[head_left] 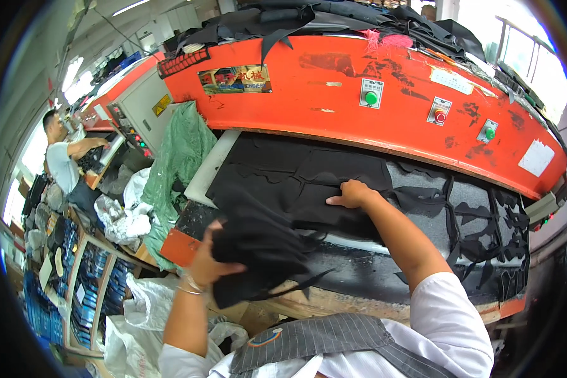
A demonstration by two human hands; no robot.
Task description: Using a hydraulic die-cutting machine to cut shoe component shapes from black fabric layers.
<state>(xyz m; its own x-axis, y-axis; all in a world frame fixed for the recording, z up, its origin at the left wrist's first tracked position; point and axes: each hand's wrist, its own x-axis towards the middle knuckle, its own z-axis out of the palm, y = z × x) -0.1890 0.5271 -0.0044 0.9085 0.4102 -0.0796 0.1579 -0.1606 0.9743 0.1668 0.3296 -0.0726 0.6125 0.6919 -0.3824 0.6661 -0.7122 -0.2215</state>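
In the lower middle my left hand (pixel 209 258) is closed round a thick bundle of black fabric pieces (pixel 255 246). The bundle is blurred, and its loose strips hang toward the lower right. My right hand (pixel 358 194) rests on a black fabric sheet (pixel 337 165) spread over the pale press bed, its thumb and fingers apart. Cut lines run through this sheet, dividing it into panels. To the right of my right hand, black offcut webbing (pixel 422 200) lies over the grey pad (pixel 419 179), which shows through the gaps.
A red press beam (pixel 283 69) spans the far side, with green buttons (pixel 371 97) and a red button (pixel 440 116). Black scraps (pixel 359 19) are heaped on it. At left are a green sack (pixel 176 157), white bags (pixel 148 302), a rack of blue pieces (pixel 94 283) and a co-worker (pixel 63 157).
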